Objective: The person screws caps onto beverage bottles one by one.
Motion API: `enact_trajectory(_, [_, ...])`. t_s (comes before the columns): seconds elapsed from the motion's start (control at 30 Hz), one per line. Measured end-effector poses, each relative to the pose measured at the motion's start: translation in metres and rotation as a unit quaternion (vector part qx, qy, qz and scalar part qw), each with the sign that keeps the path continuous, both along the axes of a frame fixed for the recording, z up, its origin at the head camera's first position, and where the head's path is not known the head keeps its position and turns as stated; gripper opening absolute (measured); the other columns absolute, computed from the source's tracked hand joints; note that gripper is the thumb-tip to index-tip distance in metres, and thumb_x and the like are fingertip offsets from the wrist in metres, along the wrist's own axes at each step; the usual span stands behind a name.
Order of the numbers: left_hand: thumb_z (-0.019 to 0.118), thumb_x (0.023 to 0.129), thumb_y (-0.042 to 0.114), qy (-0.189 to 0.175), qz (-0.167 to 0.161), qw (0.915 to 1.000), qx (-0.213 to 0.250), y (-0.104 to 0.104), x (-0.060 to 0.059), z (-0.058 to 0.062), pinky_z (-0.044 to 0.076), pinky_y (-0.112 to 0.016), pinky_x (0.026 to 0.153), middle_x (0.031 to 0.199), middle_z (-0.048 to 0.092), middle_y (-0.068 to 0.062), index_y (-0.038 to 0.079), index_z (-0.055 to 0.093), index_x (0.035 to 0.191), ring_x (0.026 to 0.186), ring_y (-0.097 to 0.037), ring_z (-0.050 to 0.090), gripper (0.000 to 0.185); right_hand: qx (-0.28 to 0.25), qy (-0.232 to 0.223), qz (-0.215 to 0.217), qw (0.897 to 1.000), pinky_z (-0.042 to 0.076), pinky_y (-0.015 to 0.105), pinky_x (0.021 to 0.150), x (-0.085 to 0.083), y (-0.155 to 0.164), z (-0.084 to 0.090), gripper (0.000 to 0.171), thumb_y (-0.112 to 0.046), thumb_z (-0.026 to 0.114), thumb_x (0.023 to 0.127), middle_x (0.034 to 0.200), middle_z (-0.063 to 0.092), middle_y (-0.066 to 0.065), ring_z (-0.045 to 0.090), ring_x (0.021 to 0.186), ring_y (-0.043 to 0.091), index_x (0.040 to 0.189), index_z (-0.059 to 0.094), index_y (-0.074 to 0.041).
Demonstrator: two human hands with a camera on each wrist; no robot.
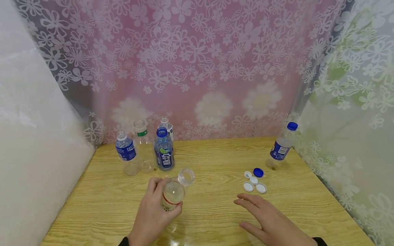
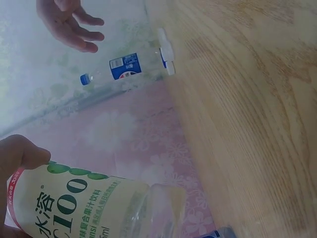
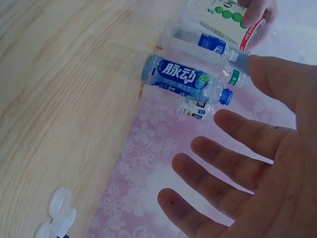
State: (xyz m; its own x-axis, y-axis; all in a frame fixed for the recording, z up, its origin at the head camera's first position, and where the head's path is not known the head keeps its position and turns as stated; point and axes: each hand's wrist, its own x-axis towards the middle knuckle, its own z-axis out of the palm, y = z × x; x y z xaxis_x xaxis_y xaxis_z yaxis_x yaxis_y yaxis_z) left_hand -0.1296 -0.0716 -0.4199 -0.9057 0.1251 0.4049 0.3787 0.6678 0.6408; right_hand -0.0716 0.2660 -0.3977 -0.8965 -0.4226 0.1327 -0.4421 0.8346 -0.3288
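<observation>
My left hand [image 1: 155,208] grips an uncapped clear bottle [image 1: 176,190] with a pale label [image 2: 74,203], held tilted above the wooden table [image 1: 215,157], its open neck [image 1: 186,176] pointing away from me. To the right, my right hand [image 1: 271,218] hovers over the table with fingers spread and holds nothing; the right wrist view shows its fingers [image 3: 233,163] straight. Just beyond it lie several loose caps [image 1: 254,180], white ones and a blue one [image 1: 258,172].
Several bottles stand at the back left, among them a capped blue-labelled one [image 1: 164,150] and uncapped clear ones [image 1: 143,145]. A blue-capped bottle [image 1: 281,146] stands at the back right. Flowered curtains [image 1: 197,68] wall in the table on three sides.
</observation>
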Motion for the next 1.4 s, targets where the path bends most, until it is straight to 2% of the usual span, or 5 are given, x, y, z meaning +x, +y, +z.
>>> enact_trajectory(0.43, [0.093,0.067,0.036,0.033,-0.004,0.9987,-0.039,0.002,0.006,0.0,0.054,-0.037,0.074,0.114,0.057,0.003,0.017,0.062,0.124,0.091,-0.013,0.062,0.068,0.033,0.051,-0.003,0.998,0.052,0.047,0.095,-0.013,0.017,0.003,0.046,-0.048,0.059,0.099,0.144,0.055,-0.003,0.057,0.129,0.025,0.14,0.056,-0.026])
enact_trajectory(0.63, [0.094,0.065,0.036,0.048,-0.002,0.9981,-0.039,0.003,0.008,0.0,0.053,-0.039,0.076,0.112,0.06,0.003,0.018,0.062,0.124,0.091,-0.013,0.062,0.07,0.035,0.071,-0.019,0.997,0.052,0.043,0.096,-0.02,0.027,0.002,0.047,-0.045,0.064,0.097,0.142,0.056,-0.002,0.058,0.128,0.023,0.14,0.057,-0.025])
enact_trajectory(1.07, [0.095,0.063,0.038,0.064,-0.007,0.9968,-0.048,0.006,0.012,0.001,0.054,-0.036,0.077,0.11,0.06,0.009,0.02,0.062,0.122,0.092,-0.007,0.06,0.07,0.051,0.064,-0.037,0.996,0.052,0.045,0.097,-0.036,0.04,-0.007,0.049,-0.04,0.068,0.095,0.141,0.058,0.007,0.06,0.124,0.028,0.139,0.059,-0.02])
enact_trajectory(1.27, [0.094,0.062,0.04,0.068,-0.009,0.9959,-0.058,0.008,0.015,0.0,0.054,-0.036,0.08,0.107,0.059,0.01,0.02,0.063,0.121,0.092,-0.005,0.059,0.069,0.061,0.035,-0.039,0.997,0.05,0.05,0.099,-0.05,0.042,-0.011,0.047,-0.037,0.069,0.095,0.14,0.059,0.007,0.058,0.126,0.031,0.138,0.059,-0.018])
enact_trajectory(1.4, [0.094,0.061,0.042,0.079,-0.012,0.9949,-0.062,0.008,0.016,-0.001,0.054,-0.036,0.08,0.106,0.059,0.01,0.019,0.063,0.12,0.091,-0.005,0.059,0.07,0.088,0.034,-0.04,0.995,0.049,0.055,0.097,-0.059,0.041,-0.014,0.046,-0.036,0.069,0.095,0.137,0.06,0.008,0.057,0.127,0.035,0.135,0.061,-0.016])
